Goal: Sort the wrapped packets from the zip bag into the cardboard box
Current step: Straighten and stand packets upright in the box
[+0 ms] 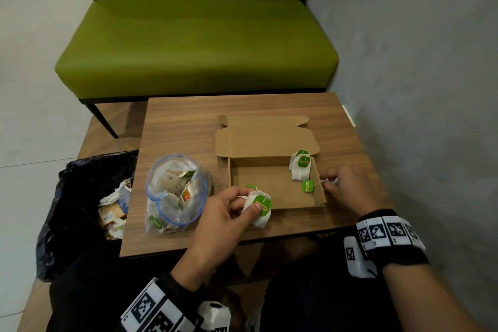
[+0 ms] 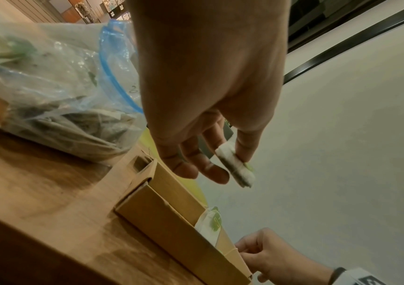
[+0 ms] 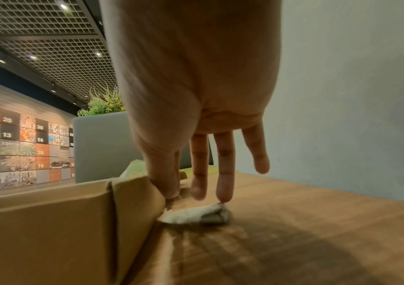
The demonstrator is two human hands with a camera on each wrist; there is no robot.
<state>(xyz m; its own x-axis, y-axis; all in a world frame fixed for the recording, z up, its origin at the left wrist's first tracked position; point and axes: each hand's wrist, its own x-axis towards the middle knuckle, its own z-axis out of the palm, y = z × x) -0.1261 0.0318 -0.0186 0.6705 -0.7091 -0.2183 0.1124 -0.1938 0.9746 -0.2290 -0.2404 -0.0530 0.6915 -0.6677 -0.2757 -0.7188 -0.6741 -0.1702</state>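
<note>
An open cardboard box (image 1: 277, 206) sits on the wooden table (image 1: 183, 127), its lid folded back. A couple of white tea bags with green tags (image 1: 299, 167) lie in its far right corner. My left hand (image 1: 250, 205) pinches another tea bag (image 1: 260, 209) above the box's near left corner; the left wrist view shows this bag (image 2: 235, 167) edge-on between thumb and fingers. My right hand (image 1: 327, 182) pinches a string at the box's right wall. Its green tag (image 1: 307, 186) hangs inside, and its bag (image 3: 196, 214) lies on the table outside. The clear zip bag (image 1: 175, 191) of packets stands left of the box.
A black rubbish bag (image 1: 80, 197) holding crumpled wrappers sits off the table's left edge. A green bench (image 1: 196, 46) stands beyond the table and a grey wall (image 1: 431, 89) runs close along the right side.
</note>
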